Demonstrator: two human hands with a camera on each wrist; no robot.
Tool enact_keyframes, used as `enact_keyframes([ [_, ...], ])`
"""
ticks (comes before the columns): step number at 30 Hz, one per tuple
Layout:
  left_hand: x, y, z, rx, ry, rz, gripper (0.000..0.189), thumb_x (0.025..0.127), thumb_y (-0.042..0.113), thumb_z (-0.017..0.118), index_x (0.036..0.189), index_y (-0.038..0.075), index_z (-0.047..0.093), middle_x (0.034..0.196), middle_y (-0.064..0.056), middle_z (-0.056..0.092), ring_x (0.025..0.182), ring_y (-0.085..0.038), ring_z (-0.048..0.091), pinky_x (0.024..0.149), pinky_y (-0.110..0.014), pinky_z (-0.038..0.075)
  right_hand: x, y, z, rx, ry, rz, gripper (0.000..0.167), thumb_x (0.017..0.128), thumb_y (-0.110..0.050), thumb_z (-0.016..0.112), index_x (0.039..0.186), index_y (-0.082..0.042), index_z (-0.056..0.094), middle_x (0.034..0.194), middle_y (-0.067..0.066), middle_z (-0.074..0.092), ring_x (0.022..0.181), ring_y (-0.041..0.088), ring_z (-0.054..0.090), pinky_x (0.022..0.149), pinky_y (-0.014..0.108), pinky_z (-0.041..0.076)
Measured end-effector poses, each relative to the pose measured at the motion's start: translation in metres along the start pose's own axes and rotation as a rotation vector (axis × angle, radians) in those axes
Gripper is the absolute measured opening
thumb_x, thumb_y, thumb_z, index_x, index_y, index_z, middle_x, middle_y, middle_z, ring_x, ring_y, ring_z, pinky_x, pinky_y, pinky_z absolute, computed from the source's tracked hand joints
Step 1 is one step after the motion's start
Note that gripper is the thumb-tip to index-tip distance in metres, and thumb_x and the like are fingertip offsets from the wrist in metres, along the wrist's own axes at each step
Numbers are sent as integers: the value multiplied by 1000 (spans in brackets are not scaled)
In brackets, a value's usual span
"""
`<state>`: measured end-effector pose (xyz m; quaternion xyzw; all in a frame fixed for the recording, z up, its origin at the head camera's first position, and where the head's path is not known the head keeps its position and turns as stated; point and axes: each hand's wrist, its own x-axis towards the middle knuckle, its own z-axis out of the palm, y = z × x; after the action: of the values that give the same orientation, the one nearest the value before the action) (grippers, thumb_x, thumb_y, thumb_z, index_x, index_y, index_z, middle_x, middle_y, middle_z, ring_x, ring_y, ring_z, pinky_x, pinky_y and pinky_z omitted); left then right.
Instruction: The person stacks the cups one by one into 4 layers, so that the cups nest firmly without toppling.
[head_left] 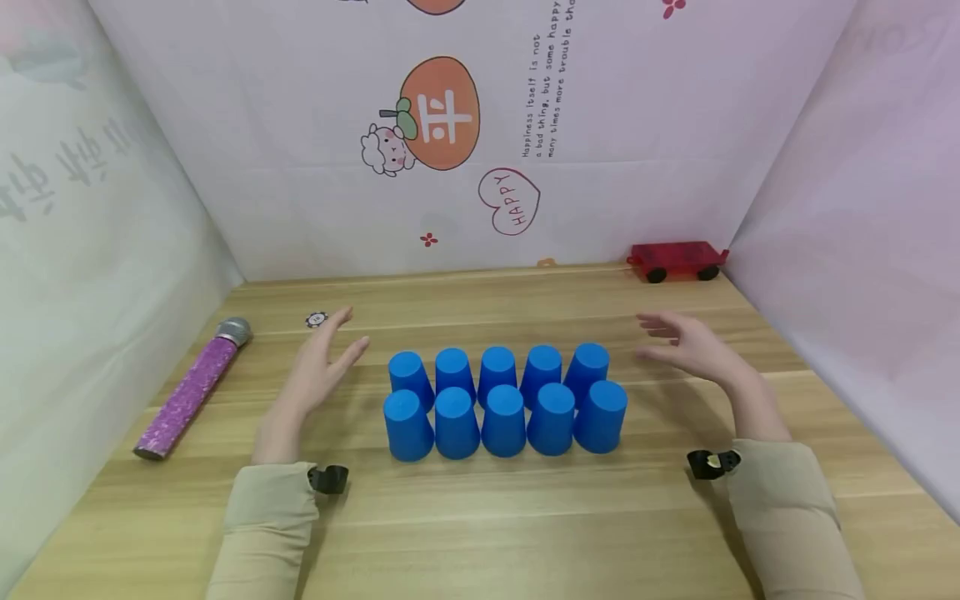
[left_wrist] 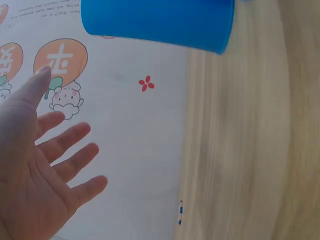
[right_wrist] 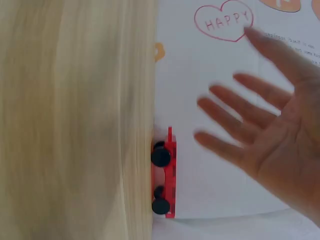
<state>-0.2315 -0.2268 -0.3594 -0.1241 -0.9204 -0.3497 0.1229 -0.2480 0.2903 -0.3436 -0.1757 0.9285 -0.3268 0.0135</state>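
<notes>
Head view looks forward and down from above; 2 closer wrist views, turned sideways, face the same backdrop (head_left: 600,200).

left hand (head_left: 311,373): palm inward, fingers spread | right hand (head_left: 693,348): likewise

The wood-grained table (head_left: 480,533) bears two rows of blue cups (head_left: 504,423), a purple microphone (head_left: 192,390), a chip (head_left: 317,319) and a red cart (head_left: 678,259).
</notes>
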Motion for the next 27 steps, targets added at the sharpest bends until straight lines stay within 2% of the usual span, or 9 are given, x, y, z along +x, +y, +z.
enact_keyframes([
  [4,2,7,3,-105,-41,5,61,95,43,50,146,13,33,144,-15,44,136,-33,37,110,-56,30,3,-8,4,130,-87,-12,60,88,-26,66,139,-4,41,136,23,50,125,41,48,100,56,41],
  [8,4,12,5,-144,-73,5,61,95,44,51,145,15,34,141,-13,47,133,-30,42,111,-54,31,6,-15,9,190,-140,-26,60,88,-29,66,139,-10,42,137,20,50,126,39,47,99,54,44],
  [16,3,15,10,-169,-136,-16,61,94,45,52,143,12,38,145,-11,44,136,-30,37,113,-54,27,12,-17,21,228,-210,-64,58,87,-26,68,137,-8,45,134,18,53,122,36,52,97,49,48],
  [22,2,15,12,-198,-213,-47,58,90,46,58,137,13,47,141,-9,48,135,-30,38,113,-53,28,14,-22,28,237,-228,-88,59,86,-23,69,136,-4,45,133,18,54,121,37,52,96,50,48],
  [27,1,14,15,-219,-267,-44,56,86,40,66,132,11,52,138,-11,52,133,-33,41,112,-53,29,15,-23,33,235,-225,-107,54,86,-22,68,133,-5,48,129,19,56,119,37,53,94,50,50],
])
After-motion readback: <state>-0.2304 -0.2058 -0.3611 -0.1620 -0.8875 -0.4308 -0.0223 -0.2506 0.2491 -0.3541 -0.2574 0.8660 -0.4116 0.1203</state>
